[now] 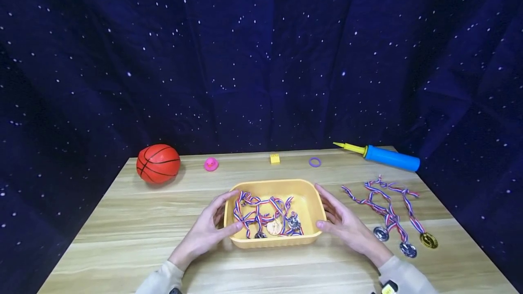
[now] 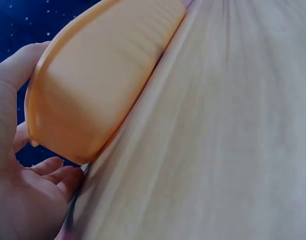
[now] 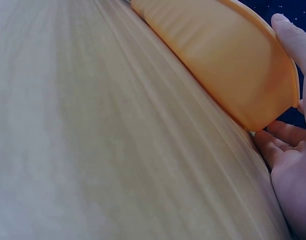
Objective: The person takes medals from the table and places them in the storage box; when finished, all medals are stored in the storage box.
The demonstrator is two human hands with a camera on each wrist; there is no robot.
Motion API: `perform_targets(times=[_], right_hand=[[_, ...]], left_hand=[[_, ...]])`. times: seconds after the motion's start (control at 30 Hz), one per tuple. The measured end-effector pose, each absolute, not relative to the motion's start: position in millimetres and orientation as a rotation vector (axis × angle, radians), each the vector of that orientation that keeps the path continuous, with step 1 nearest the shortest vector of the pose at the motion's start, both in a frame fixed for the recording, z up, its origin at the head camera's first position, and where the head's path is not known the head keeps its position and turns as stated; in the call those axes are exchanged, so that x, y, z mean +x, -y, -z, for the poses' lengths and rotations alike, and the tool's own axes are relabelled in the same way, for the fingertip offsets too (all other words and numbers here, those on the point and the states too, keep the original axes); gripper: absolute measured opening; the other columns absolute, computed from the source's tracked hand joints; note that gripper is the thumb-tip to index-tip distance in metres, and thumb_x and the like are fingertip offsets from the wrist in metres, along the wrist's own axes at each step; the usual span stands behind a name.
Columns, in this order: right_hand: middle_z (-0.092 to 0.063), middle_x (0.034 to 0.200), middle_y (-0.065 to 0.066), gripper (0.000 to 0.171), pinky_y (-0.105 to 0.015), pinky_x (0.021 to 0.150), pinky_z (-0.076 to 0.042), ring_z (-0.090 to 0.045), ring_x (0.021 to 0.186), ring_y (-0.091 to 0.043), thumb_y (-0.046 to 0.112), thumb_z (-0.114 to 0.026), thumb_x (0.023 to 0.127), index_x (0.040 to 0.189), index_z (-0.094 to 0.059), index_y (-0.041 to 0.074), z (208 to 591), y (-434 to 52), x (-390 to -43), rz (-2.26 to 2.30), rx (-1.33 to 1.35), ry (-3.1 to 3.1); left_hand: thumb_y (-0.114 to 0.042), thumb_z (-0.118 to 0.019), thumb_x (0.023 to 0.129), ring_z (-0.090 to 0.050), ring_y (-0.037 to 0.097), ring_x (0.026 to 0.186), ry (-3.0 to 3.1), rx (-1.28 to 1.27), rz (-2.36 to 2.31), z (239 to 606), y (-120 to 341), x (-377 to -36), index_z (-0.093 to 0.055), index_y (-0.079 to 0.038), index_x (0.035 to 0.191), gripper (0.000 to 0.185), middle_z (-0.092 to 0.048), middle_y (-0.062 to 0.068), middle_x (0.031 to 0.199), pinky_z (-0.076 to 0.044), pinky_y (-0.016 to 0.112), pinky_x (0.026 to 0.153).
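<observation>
A yellow plastic bin (image 1: 282, 242) sits on the table in front of me, with several medals inside on red, white and blue ribbons. Among them are a gold-coloured medal (image 1: 274, 227) and a silver medal (image 1: 293, 222); another lies partly hidden by the front wall. My left hand (image 1: 212, 221) grips the bin's left end, thumb over the rim and fingers along the outside. At the opposite end my right hand (image 1: 345, 221) holds it the same way. Both wrist views show the bin's outer wall (image 2: 93, 90) low against the table, with fingertips (image 3: 287, 132) near its bottom edge.
To the right lie two silver medals (image 1: 408, 249) and a gold medal (image 1: 429, 240) with tangled ribbons. Along the back are a red basketball (image 1: 158, 164), a pink rubber duck (image 1: 211, 164), a yellow block (image 1: 275, 159), a purple ring (image 1: 314, 162) and a blue hand pump (image 1: 392, 158).
</observation>
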State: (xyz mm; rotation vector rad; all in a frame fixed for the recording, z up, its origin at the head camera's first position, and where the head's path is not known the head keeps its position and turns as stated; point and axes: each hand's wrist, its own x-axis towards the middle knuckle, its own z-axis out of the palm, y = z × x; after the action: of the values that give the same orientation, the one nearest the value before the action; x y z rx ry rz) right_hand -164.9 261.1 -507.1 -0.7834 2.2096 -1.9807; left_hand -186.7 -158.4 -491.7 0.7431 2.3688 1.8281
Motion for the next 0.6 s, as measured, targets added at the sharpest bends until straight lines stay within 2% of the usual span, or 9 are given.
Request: perform_targets(times=[0.27,0.43,0.6], right_hand=[[-0.041,0.17,-0.03,0.093,-0.023,0.123,-0.044,-0.055,0.15,-0.02,0.001,-0.075,0.104,0.179,-0.022,0.017,505.3,-263.3,-163.0,1.97,-0.753,-2.248],[-0.044,0.167,-0.031,0.093,-0.024,0.123,-0.046,-0.057,0.148,-0.025,0.002,-0.075,0.104,0.179,-0.022,0.015,505.1,-262.9,-163.7,1.981,-0.764,-2.239],[-0.042,0.168,-0.034,0.092,-0.025,0.122,-0.048,-0.057,0.148,-0.027,0.002,-0.074,0.104,0.178,-0.019,0.011,503.0,-262.4,-165.4,1.998,-0.796,-2.227]], left_hand=[[-0.013,-0.086,0.098,-0.032,0.039,0.165,-2.283,0.737,-1.883,500.1,157.3,-190.9,-0.048,-0.014,0.166,0.078,-0.043,0.012,0.176,-0.023,0.057,0.134],[-0.011,-0.086,0.098,-0.034,0.037,0.165,-2.281,0.723,-1.885,501.0,157.6,-191.3,-0.049,-0.016,0.166,0.078,-0.043,0.01,0.176,-0.024,0.056,0.134],[-0.013,-0.086,0.098,-0.029,0.036,0.167,-2.306,0.7,-1.873,501.6,159.6,-189.9,-0.05,-0.017,0.165,0.077,-0.042,0.008,0.176,-0.021,0.057,0.135]])
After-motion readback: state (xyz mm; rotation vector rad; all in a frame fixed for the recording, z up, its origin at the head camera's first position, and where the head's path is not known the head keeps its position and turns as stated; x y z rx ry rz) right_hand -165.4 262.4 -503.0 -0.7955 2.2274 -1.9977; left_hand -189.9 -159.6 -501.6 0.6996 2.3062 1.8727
